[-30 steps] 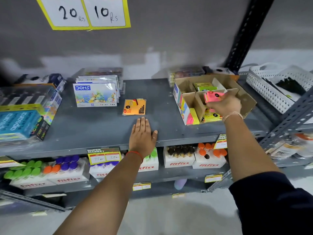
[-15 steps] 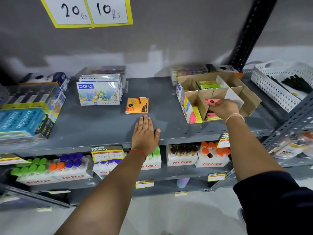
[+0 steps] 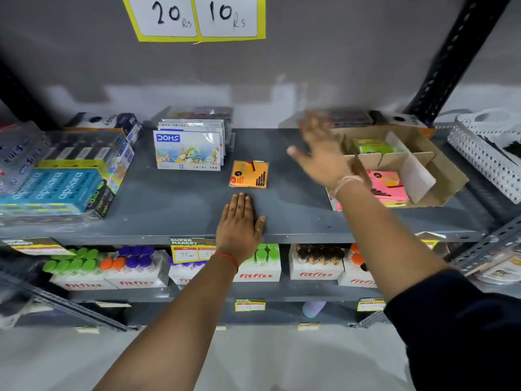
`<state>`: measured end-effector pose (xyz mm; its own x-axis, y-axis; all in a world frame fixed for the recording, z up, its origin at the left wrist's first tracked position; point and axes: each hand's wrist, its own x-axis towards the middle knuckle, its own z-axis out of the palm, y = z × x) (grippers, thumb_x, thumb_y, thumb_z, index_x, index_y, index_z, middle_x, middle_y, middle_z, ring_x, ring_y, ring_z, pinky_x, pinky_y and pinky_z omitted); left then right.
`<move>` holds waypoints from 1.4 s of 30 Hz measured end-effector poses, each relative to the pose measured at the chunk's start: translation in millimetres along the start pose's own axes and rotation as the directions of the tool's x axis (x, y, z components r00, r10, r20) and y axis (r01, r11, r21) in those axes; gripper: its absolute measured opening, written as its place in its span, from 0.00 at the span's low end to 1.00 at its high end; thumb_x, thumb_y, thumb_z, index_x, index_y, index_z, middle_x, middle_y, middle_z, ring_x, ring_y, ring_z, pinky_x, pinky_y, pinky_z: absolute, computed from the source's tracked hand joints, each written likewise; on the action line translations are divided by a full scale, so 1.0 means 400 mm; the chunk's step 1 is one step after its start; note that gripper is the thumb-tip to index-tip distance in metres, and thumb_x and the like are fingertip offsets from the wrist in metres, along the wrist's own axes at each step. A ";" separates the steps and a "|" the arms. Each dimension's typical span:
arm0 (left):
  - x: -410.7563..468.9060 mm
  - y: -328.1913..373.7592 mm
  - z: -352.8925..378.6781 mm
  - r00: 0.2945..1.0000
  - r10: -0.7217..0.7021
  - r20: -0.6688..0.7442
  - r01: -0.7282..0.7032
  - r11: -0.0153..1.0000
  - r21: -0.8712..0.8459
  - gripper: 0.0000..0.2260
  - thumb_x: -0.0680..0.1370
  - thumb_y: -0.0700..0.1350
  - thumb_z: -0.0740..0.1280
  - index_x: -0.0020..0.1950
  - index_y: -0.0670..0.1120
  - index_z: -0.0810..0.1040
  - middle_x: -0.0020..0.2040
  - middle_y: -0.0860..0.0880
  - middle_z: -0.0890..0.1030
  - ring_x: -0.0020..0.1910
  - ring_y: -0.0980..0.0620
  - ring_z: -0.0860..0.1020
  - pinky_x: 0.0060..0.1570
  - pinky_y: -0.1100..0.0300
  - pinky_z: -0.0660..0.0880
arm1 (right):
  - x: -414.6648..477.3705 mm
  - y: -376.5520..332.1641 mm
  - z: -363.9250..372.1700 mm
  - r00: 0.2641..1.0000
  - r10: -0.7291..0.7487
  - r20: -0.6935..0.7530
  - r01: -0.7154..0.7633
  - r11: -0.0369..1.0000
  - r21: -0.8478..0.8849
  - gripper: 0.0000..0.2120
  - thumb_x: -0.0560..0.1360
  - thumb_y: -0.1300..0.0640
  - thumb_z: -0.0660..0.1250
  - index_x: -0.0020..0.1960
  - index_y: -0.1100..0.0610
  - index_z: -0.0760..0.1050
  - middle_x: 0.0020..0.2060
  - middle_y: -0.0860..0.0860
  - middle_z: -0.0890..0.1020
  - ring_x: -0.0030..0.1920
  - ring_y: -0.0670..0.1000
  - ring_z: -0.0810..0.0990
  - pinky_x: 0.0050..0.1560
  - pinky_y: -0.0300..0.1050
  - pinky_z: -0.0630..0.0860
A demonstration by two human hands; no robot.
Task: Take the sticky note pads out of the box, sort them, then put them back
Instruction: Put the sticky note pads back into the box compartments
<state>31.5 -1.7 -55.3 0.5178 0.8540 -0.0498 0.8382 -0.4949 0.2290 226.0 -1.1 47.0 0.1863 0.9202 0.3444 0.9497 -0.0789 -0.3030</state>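
Note:
A brown cardboard box (image 3: 445, 176) with dividers stands at the right of the grey shelf (image 3: 174, 210). A pink sticky note pad (image 3: 387, 183) lies in its front compartment and a green pad (image 3: 373, 146) in a rear one. An orange pad (image 3: 248, 174) lies flat on the shelf, left of the box. My right hand (image 3: 318, 149) is blurred, fingers spread, holding nothing, just left of the box and above the shelf. My left hand (image 3: 239, 224) lies flat on the shelf edge, just in front of the orange pad.
A DOMS pastel pack (image 3: 187, 150) stands behind the orange pad. Blue apsara boxes (image 3: 56, 190) fill the shelf's left end. A white perforated basket (image 3: 485, 153) sits at the right. Fitfizz bottle trays (image 3: 315, 263) line the shelf below. A black upright (image 3: 448, 57) rises at the right.
My right hand has let go of the pink pad in the box's front compartment and swung out to the left, empty. My left hand has stayed flat on the shelf.

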 end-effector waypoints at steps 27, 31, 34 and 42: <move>0.007 -0.004 0.011 0.998 -0.004 -0.059 0.006 1.000 0.025 0.32 0.77 0.58 0.38 0.76 0.40 0.48 0.78 0.43 0.50 0.78 0.47 0.48 0.76 0.55 0.44 | 0.023 -0.046 0.170 0.920 0.232 0.315 -0.253 0.967 0.027 0.36 0.62 0.52 0.75 0.65 0.57 0.65 0.58 0.59 0.78 0.60 0.63 0.75 0.60 0.51 0.73; 0.004 0.001 -0.003 1.000 -0.017 0.003 0.017 1.000 0.004 0.27 0.81 0.52 0.47 0.76 0.39 0.46 0.79 0.42 0.47 0.78 0.47 0.45 0.76 0.55 0.43 | -0.004 -0.043 0.089 0.923 0.361 0.130 -0.383 0.891 0.243 0.32 0.61 0.51 0.75 0.60 0.59 0.67 0.54 0.59 0.81 0.56 0.61 0.79 0.56 0.51 0.76; 0.007 0.003 -0.009 0.999 -0.028 0.033 0.028 1.000 0.005 0.27 0.82 0.52 0.47 0.76 0.39 0.45 0.78 0.42 0.46 0.78 0.47 0.43 0.76 0.55 0.41 | -0.021 -0.015 -0.005 0.883 0.470 -0.022 -0.431 0.827 0.361 0.29 0.62 0.52 0.76 0.60 0.59 0.70 0.54 0.57 0.82 0.55 0.59 0.79 0.54 0.47 0.74; 0.006 0.005 -0.022 0.997 -0.037 0.063 0.039 0.999 -0.018 0.28 0.82 0.52 0.48 0.76 0.38 0.45 0.78 0.42 0.45 0.78 0.47 0.43 0.76 0.54 0.41 | -0.156 0.133 -0.122 0.614 0.759 -0.214 -0.619 0.632 0.467 0.24 0.60 0.50 0.74 0.55 0.53 0.74 0.37 0.50 0.78 0.46 0.56 0.77 0.52 0.45 0.74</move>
<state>32.9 0.8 -46.5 0.4958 0.8601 -0.1198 0.8545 -0.4586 0.2438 277.3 -81.5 52.8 0.8896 0.4231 0.1718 0.3675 -0.4401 -0.8193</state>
